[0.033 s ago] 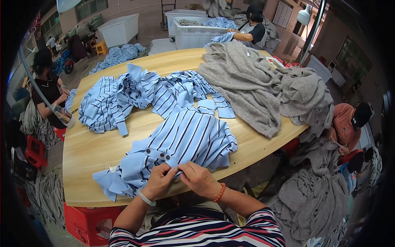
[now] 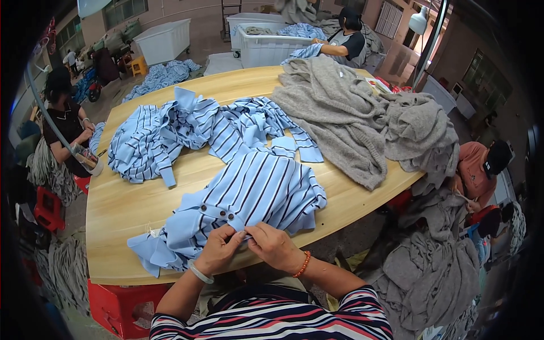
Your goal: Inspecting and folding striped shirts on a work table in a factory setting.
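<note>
A long oval wooden surface (image 2: 141, 198) fills the middle of a crowded workroom with a concrete floor, barred windows along the far wall and a lamp (image 2: 419, 22) on a pole at the upper right. On the surface lie two heaps of clothing: a spread of blue striped shirts (image 2: 170, 133) across the left and middle, and a pile of grey knitted garments (image 2: 351, 119) that spills over the right edge toward more grey cloth on the floor (image 2: 430, 277). One blue striped shirt (image 2: 255, 192) lies apart from the rest at the near edge, just in front of the person, with two dark buttons showing near its hem. Both hands are closed on that hem: the left hand (image 2: 218, 249), with a pale bangle at the wrist, pinches the fabric from the left, and the right hand (image 2: 275, 246), with an orange bead bracelet, pinches it from the right, fingertips almost touching. Two white plastic bins (image 2: 164, 39) stand at the far end of the room, one holding blue cloth. Three other people sit around the surface: one in dark clothes at the left (image 2: 65, 124), one at the far end (image 2: 345, 39) and one in a salmon top at the right (image 2: 479, 170). Red plastic crates (image 2: 113, 309) sit under the near edge
</note>
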Available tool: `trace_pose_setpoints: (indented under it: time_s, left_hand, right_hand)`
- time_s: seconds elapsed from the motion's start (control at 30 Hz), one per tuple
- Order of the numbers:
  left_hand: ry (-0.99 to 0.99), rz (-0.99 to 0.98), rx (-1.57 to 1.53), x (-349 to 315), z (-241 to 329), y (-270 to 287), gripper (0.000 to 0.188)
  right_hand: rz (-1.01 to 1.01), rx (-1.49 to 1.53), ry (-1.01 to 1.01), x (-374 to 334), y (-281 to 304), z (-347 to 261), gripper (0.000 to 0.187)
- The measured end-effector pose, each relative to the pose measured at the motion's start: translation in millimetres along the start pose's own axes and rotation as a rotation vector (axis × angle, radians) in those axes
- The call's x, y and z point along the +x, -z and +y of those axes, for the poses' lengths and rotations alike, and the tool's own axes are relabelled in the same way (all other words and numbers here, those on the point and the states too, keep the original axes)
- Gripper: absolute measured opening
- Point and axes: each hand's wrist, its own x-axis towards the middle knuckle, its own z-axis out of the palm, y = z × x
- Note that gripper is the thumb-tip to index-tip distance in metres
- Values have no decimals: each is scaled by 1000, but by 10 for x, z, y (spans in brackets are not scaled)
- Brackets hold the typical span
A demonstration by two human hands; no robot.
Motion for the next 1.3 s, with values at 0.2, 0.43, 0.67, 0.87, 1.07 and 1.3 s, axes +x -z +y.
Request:
trace_pose_setpoints:
  time_s: [0.2, 0.43, 0.67, 0.87, 1.07, 1.3]
  left_hand:
    - [-162, -91, 488, -25, 143, 106, 17]
    - [-244, 7, 402, 11, -88, 15, 7]
    - [-55, -110, 212, 47, -215, 116, 17]
    - [60, -188, 101, 85, -184, 226, 25]
    - [50, -271, 107, 116, -171, 251, 28]
    - [55, -280, 115, 108, -227, 271, 31]
  right_hand:
    - [-61, 38, -1, 10, -5, 84, 25]
    - [-141, 191, -42, 1, -19, 203, 20]
    - [-141, 341, -131, 9, -25, 279, 15]
    - [-220, 507, -265, 49, -51, 296, 16]
    - [-203, 438, -114, 2, -102, 370, 15]
    - [-243, 490, -160, 24, -74, 353, 12]
